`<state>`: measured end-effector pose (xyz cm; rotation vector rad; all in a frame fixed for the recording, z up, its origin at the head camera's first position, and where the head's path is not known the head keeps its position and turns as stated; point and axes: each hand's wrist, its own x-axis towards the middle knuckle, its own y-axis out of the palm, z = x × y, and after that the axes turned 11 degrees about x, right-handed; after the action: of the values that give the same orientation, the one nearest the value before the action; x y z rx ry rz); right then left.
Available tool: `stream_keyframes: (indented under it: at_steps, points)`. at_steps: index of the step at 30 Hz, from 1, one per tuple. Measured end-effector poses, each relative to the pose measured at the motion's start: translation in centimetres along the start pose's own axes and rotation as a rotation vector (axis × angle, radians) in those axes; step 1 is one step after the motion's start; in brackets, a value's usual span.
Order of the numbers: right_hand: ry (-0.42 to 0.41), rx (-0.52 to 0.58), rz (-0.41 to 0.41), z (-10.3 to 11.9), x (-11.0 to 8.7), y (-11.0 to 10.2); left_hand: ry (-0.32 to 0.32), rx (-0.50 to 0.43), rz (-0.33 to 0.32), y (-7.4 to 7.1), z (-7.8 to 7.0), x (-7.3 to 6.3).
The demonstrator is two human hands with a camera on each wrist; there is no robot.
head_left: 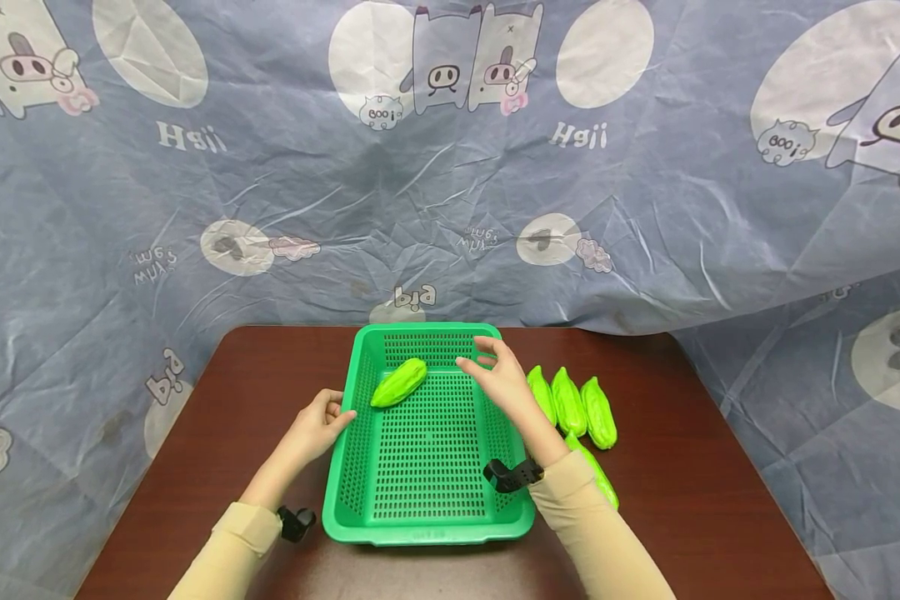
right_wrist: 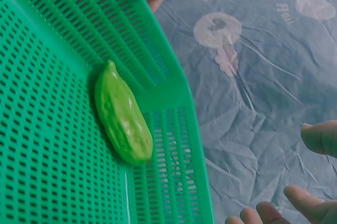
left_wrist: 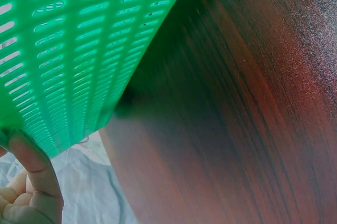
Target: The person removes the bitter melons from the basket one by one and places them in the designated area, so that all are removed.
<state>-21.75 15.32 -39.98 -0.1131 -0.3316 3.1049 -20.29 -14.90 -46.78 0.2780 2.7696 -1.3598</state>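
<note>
A green plastic basket (head_left: 427, 533) with slotted walls stands on the table. My left hand (head_left: 321, 423) grips its left rim, thumb over the edge and fingers outside; the left wrist view shows those curled fingers (left_wrist: 37, 174) beside the basket wall (left_wrist: 79, 50). One light green bitter melon (head_left: 399, 383) lies inside, in the far left corner; in the right wrist view the same bitter melon (right_wrist: 122, 116) rests against the walls. Over the basket's right side hovers my right hand (head_left: 501, 377), fingers and thumb spread apart, holding nothing.
Several more bitter melons (head_left: 568, 402) lie on the table right of the basket, one of them (head_left: 598, 477) partly hidden by my right forearm. Brown wood-grain table (head_left: 690, 467) extends on both sides. A grey-blue printed cloth (head_left: 390, 200) hangs behind it.
</note>
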Motion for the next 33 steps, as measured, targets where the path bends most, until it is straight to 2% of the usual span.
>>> stream_keyframes:
  at_steps: [8,27,33]
  points:
    - [0.013,0.012,0.02,-0.6,0.5,2.4,-0.002,0.001,0.0,0.3,0.2,0.1]
    - [-0.022,-0.039,-0.026,-2.4,2.4,7.0,-0.003,-0.007,-0.002,0.2,0.4,0.4]
    - [0.01,-0.049,-0.035,-3.1,3.0,8.1,-0.002,-0.01,-0.004,0.2,0.4,0.4]
